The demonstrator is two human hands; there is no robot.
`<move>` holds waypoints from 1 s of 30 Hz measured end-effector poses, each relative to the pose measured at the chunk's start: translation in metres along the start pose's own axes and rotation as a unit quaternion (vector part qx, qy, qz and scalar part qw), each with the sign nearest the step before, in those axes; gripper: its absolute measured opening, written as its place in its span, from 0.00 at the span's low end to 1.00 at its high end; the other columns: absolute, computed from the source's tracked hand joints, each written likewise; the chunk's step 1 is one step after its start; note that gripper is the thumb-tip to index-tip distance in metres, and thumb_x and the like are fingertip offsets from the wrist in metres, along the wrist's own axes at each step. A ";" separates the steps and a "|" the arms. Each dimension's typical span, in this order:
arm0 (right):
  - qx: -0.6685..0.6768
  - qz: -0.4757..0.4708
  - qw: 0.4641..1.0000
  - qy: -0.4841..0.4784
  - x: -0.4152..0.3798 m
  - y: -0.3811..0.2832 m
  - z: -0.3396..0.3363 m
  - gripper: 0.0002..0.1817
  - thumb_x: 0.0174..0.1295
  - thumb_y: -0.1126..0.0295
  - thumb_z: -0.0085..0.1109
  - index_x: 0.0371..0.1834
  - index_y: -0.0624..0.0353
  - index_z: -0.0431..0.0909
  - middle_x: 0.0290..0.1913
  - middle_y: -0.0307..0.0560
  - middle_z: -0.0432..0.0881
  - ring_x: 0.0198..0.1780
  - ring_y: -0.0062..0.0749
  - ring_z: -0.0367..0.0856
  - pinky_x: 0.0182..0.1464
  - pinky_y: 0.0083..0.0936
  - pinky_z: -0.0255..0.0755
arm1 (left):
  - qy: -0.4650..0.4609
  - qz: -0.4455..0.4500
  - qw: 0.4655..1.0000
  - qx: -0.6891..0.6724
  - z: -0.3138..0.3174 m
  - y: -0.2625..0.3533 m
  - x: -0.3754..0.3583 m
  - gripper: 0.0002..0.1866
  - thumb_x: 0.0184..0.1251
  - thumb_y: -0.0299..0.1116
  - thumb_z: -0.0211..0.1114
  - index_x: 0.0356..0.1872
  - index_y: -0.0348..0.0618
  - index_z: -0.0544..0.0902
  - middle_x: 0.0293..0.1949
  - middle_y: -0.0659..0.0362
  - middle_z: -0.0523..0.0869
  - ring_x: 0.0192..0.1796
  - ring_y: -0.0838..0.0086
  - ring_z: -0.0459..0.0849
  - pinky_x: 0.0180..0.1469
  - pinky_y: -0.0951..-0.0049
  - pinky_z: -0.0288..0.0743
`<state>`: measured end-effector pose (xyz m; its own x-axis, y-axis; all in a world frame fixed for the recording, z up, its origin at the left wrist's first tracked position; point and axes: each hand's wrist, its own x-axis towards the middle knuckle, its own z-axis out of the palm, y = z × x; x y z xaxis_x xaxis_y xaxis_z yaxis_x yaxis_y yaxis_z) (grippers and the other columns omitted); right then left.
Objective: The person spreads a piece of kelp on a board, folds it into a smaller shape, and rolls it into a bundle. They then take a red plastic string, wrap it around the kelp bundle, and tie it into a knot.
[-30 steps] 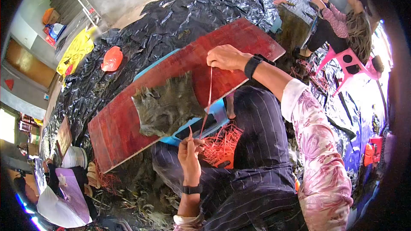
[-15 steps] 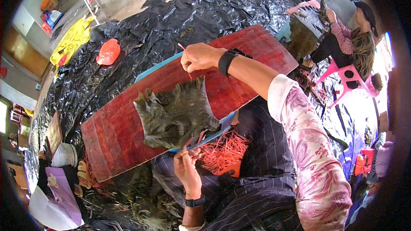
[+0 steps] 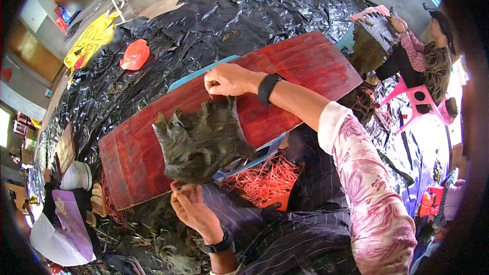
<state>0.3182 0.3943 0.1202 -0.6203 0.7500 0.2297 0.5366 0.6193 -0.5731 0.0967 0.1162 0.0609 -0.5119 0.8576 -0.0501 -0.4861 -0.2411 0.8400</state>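
Note:
A dark grey-green furry sheet (image 3: pixel 201 137) with a ragged upper edge lies on a tilted red board (image 3: pixel 285 66). My right hand (image 3: pixel 228 79) is closed in a pinch on a thin pink strip at the sheet's upper edge. Below the board's near edge, my left hand (image 3: pixel 193 211) pinches another pink strip near the sheet's lower left corner. Many such strips (image 3: pixel 265 181) fill an orange container (image 3: pixel 281 201) beside my lap, right of my left hand.
Black plastic sheeting (image 3: pixel 265 7) covers the floor beyond the board. A red plastic bag (image 3: pixel 135 55) and yellow cloth (image 3: pixel 94 38) lie upper left. Another person (image 3: pixel 415 53) sits at the right near a pink stool (image 3: pixel 420 102). A white bucket (image 3: pixel 77 175) stands left.
My left hand has moved left along the sheet's lower edge. My right hand has shifted slightly left and down. The view has shifted a little.

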 end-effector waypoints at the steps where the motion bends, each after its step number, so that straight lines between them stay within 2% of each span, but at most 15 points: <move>1: 0.022 0.006 1.000 -0.003 -0.005 -0.005 0.000 0.07 0.54 0.66 0.60 0.29 0.57 0.83 0.28 0.48 0.85 0.34 0.45 0.84 0.38 0.40 0.75 | 0.013 0.012 1.000 0.025 0.007 0.008 0.004 0.13 0.79 0.38 0.54 0.55 0.42 0.72 0.46 0.57 0.83 0.51 0.69 0.83 0.53 0.65 0.79; 4: 0.032 -0.008 0.999 -0.002 -0.021 -0.004 0.004 0.08 0.54 0.66 0.60 0.30 0.58 0.83 0.29 0.49 0.85 0.33 0.48 0.84 0.37 0.40 0.75 | 0.002 0.018 0.998 0.068 0.013 0.023 0.021 0.16 0.79 0.39 0.55 0.58 0.40 0.71 0.50 0.55 0.82 0.55 0.68 0.81 0.58 0.64 0.75; 6: 0.047 -0.007 0.998 -0.029 -0.034 -0.008 -0.002 0.08 0.57 0.67 0.60 0.32 0.60 0.83 0.28 0.48 0.85 0.29 0.41 0.84 0.34 0.36 0.75 | -0.016 0.010 0.994 0.105 0.017 0.026 0.039 0.15 0.80 0.40 0.54 0.57 0.40 0.71 0.53 0.53 0.82 0.57 0.66 0.80 0.61 0.63 0.73; 8: 0.197 0.072 0.971 -0.115 -0.054 -0.027 -0.012 0.09 0.58 0.67 0.62 0.34 0.62 0.82 0.27 0.46 0.85 0.26 0.29 0.83 0.30 0.31 0.75 | 0.017 0.010 0.987 0.157 0.032 0.032 0.056 0.15 0.80 0.40 0.53 0.55 0.40 0.71 0.54 0.52 0.81 0.58 0.65 0.80 0.63 0.62 0.71; 10: 0.271 0.112 0.942 -0.164 -0.073 -0.040 -0.018 0.09 0.59 0.68 0.63 0.34 0.65 0.82 0.26 0.44 0.84 0.24 0.20 0.81 0.28 0.26 0.74 | -0.058 -0.003 0.979 0.196 0.031 0.035 0.078 0.15 0.80 0.41 0.53 0.55 0.40 0.71 0.54 0.51 0.81 0.60 0.64 0.79 0.65 0.59 0.69; 11: 0.234 0.125 0.952 -0.155 -0.079 -0.043 -0.025 0.08 0.58 0.67 0.62 0.32 0.61 0.82 0.26 0.46 0.84 0.26 0.30 0.83 0.30 0.32 0.75 | -0.077 -0.023 0.976 0.202 0.032 0.037 0.088 0.15 0.79 0.40 0.54 0.54 0.40 0.73 0.50 0.52 0.82 0.55 0.67 0.81 0.60 0.62 0.74; 12: 0.234 0.126 0.952 -0.155 -0.082 -0.033 -0.023 0.08 0.58 0.67 0.62 0.32 0.61 0.82 0.26 0.46 0.84 0.26 0.30 0.83 0.30 0.32 0.75 | -0.078 -0.024 0.976 0.201 0.026 0.039 0.096 0.15 0.79 0.40 0.54 0.54 0.40 0.73 0.50 0.52 0.82 0.55 0.67 0.81 0.60 0.62 0.74; 14: -0.070 0.061 0.996 0.002 -0.083 -0.010 -0.022 0.07 0.56 0.66 0.61 0.30 0.57 0.82 0.27 0.48 0.84 0.30 0.43 0.84 0.33 0.40 0.75 | -0.119 -0.047 0.958 0.258 0.016 0.041 0.112 0.13 0.79 0.39 0.55 0.52 0.40 0.75 0.45 0.55 0.83 0.47 0.72 0.83 0.48 0.69 0.80; 15: -0.069 0.078 0.995 0.005 -0.083 -0.006 -0.021 0.06 0.53 0.65 0.59 0.27 0.54 0.81 0.27 0.50 0.83 0.34 0.52 0.83 0.37 0.47 0.75 | -0.120 -0.047 0.957 0.261 0.015 0.042 0.115 0.11 0.78 0.38 0.55 0.49 0.40 0.77 0.40 0.58 0.83 0.39 0.76 0.84 0.34 0.76 0.79; 19: -0.098 0.017 0.994 0.042 -0.058 -0.002 -0.008 0.05 0.53 0.68 0.58 0.26 0.55 0.80 0.27 0.51 0.83 0.34 0.53 0.83 0.37 0.49 0.74 | -0.099 -0.049 0.947 0.303 0.014 0.047 0.115 0.11 0.78 0.37 0.55 0.49 0.40 0.76 0.35 0.60 0.83 0.34 0.76 0.84 0.27 0.80 0.74; 23: -0.066 0.004 0.998 0.004 -0.040 -0.011 0.001 0.05 0.53 0.67 0.58 0.27 0.55 0.80 0.28 0.52 0.83 0.35 0.52 0.83 0.39 0.47 0.75 | -0.110 -0.071 0.911 0.391 0.019 0.057 0.112 0.10 0.79 0.32 0.53 0.49 0.36 0.76 0.39 0.56 0.84 0.33 0.76 0.85 0.29 0.77 0.76; 26: -0.012 0.037 0.999 -0.013 -0.049 -0.018 -0.002 0.06 0.53 0.67 0.58 0.27 0.56 0.81 0.28 0.51 0.83 0.35 0.51 0.83 0.39 0.46 0.75 | -0.080 0.026 0.896 0.436 0.015 0.052 0.106 0.13 0.77 0.31 0.55 0.55 0.34 0.73 0.48 0.50 0.80 0.41 0.72 0.84 0.36 0.71 0.78; 28: -0.017 0.048 0.999 -0.017 -0.055 -0.014 -0.003 0.06 0.53 0.66 0.59 0.29 0.56 0.82 0.29 0.51 0.84 0.36 0.51 0.84 0.40 0.46 0.76 | 0.061 0.356 0.726 0.586 0.023 0.044 0.100 0.21 0.74 0.31 0.59 0.63 0.33 0.68 0.58 0.44 0.74 0.52 0.64 0.80 0.48 0.64 0.76; 29: -0.008 0.051 0.999 -0.004 -0.057 -0.011 -0.002 0.07 0.53 0.66 0.59 0.29 0.56 0.82 0.30 0.51 0.84 0.37 0.51 0.84 0.41 0.46 0.76 | 0.072 0.346 0.727 0.589 0.038 0.049 0.087 0.27 0.71 0.32 0.62 0.67 0.34 0.64 0.61 0.41 0.70 0.61 0.55 0.73 0.59 0.55 0.70; 30: 0.000 0.053 0.999 0.010 -0.057 -0.009 -0.002 0.07 0.53 0.66 0.59 0.30 0.56 0.83 0.31 0.51 0.85 0.37 0.51 0.84 0.41 0.46 0.76 | 0.023 0.405 0.698 0.590 0.055 0.050 0.071 0.27 0.70 0.35 0.62 0.66 0.34 0.67 0.62 0.41 0.70 0.62 0.50 0.72 0.64 0.52 0.64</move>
<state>0.3496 0.3462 0.1140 -0.5484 0.8158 0.1835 0.5983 0.5361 -0.5955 0.0753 0.1901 0.1290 -0.3165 0.6343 0.7053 0.8837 -0.0732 0.4624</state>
